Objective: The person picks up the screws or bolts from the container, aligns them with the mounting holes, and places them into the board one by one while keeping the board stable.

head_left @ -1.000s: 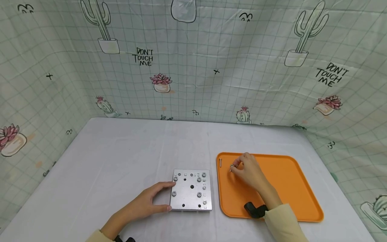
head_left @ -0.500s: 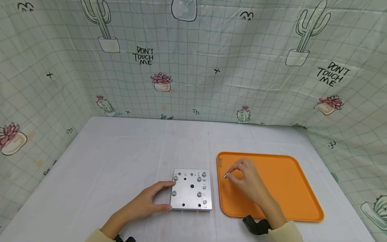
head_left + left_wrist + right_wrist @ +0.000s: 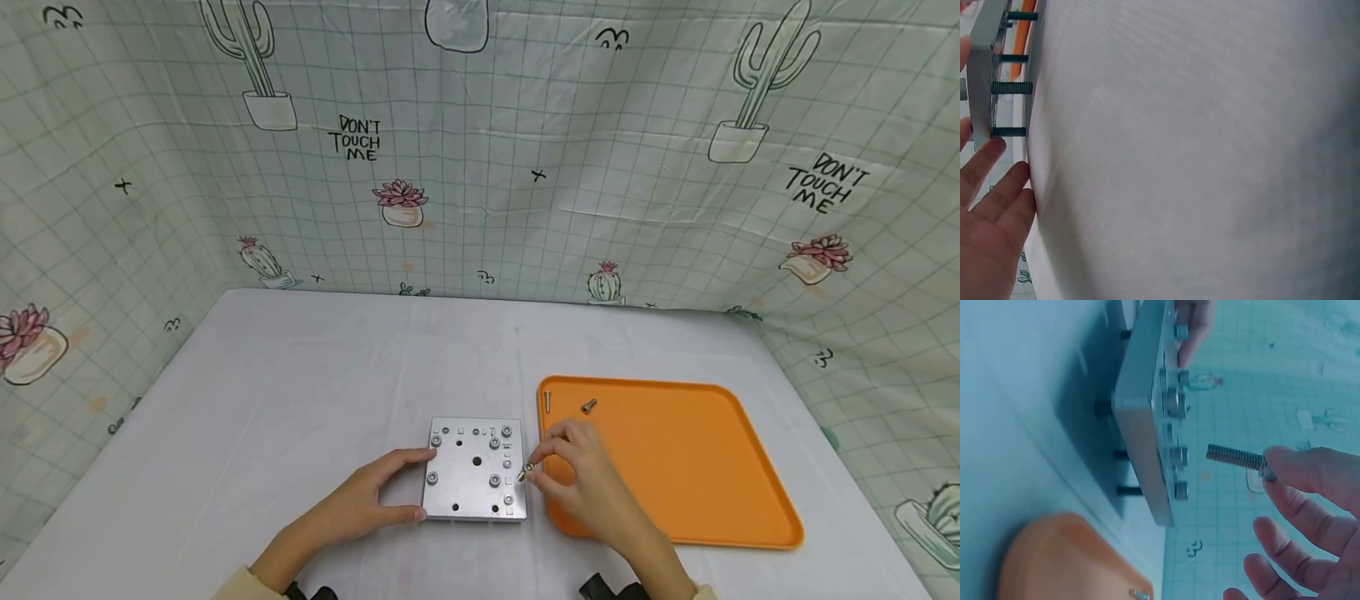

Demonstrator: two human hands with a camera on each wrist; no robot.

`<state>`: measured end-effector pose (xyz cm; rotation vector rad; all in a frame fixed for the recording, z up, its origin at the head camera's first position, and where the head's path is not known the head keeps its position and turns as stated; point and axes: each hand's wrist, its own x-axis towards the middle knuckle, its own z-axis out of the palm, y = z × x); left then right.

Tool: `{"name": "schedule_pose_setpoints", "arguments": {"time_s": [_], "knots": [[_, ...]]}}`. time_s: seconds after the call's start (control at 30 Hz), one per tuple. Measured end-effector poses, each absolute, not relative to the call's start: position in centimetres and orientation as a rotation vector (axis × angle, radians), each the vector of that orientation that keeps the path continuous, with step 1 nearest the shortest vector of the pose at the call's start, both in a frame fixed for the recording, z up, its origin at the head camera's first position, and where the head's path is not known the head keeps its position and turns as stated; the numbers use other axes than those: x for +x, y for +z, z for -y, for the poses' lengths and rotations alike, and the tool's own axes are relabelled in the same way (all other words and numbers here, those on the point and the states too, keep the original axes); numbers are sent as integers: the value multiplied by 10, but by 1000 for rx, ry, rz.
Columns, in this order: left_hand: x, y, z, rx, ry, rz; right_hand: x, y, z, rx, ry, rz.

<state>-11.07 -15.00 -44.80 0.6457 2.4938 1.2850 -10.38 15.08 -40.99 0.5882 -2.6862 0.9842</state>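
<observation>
A square silver metal plate (image 3: 465,479) with holes and several socket-head screws in it stands raised on the white table. The threaded ends of the screws (image 3: 1013,87) stick out beneath it in the left wrist view. My left hand (image 3: 367,498) touches the plate's left side, its thumb at the front corner and its index fingertip on the edge; other fingers (image 3: 1013,209) lie stretched out below. Just off the plate's right edge, my right hand (image 3: 588,483) pinches a socket-head screw (image 3: 1235,456) by its head between thumb and index finger. The screw's thread points toward the plate.
To the right of the plate lies an orange tray (image 3: 697,467). Near its back left are a thin screw (image 3: 547,402) and a thicker socket-head screw (image 3: 589,406). A patterned cloth (image 3: 480,150) hangs behind the table.
My right hand has moved left and toward me, from the tray to the plate's right edge, carrying the screw. The thicker screw in the tray has come into sight. My left hand stays put.
</observation>
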Motion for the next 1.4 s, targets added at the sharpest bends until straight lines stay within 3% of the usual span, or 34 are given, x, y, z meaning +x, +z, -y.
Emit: {"name": "schedule_pose_setpoints", "arguments": {"time_s": [0.37,0.8,1.4], "knots": [[-111,-449,150,657,1282,-2502,-91,-414,-132,641,1032,2725],[-111,-449,150,690,1293,-2490,-111,-408,-110,737,931,2716],[-112,-452,150,700,1298,-2485,-99,-412,-87,870,863,2788]]}}
